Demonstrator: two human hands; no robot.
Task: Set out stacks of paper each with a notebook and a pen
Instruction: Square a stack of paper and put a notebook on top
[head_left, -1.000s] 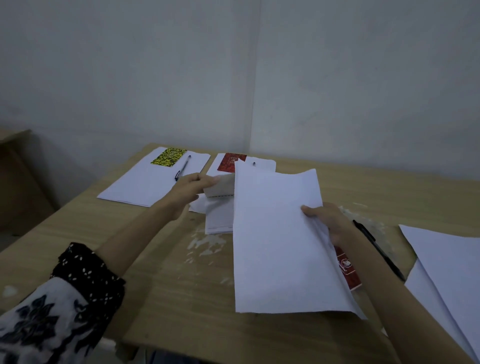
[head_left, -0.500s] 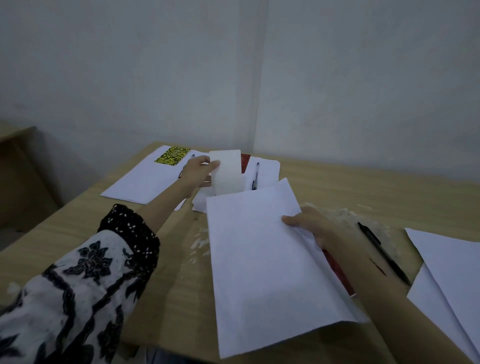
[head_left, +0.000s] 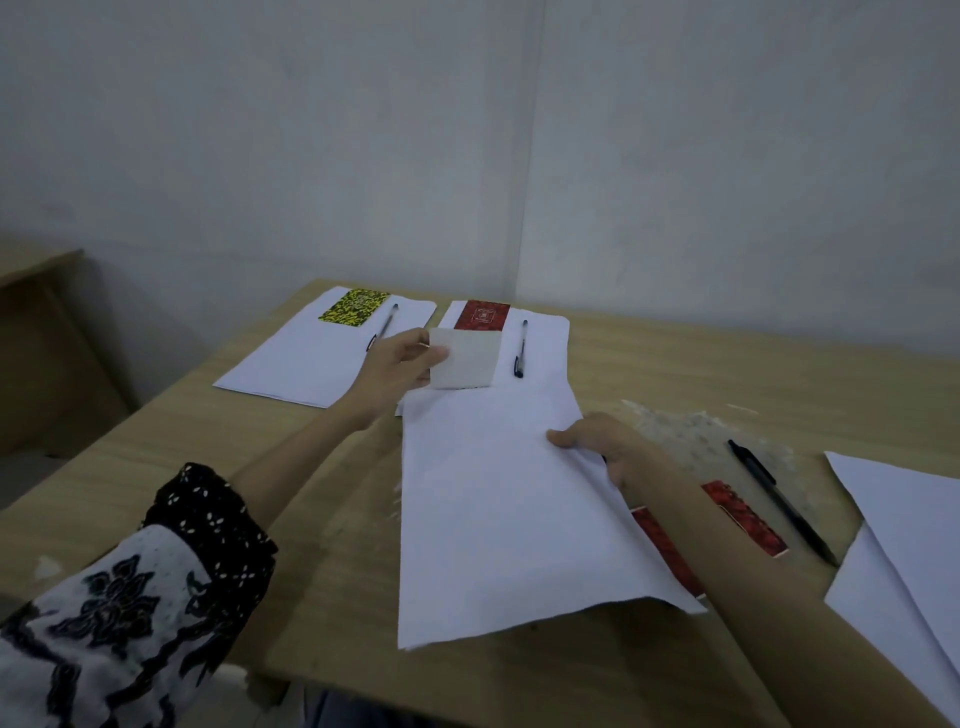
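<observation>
Left hand (head_left: 400, 366) pinches white notebook (head_left: 465, 358) above paper stack (head_left: 498, 499)

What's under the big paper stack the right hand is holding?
A red notebook pokes out from under the paper stack's right edge, below the right hand. How far it runs beneath, and anything else there, is covered.

left sleeve (head_left: 130, 587) — white with bold black floral print | cuff — black, speckled with small white marks | right forearm (head_left: 737, 577) bare, no sleeve showing
</observation>
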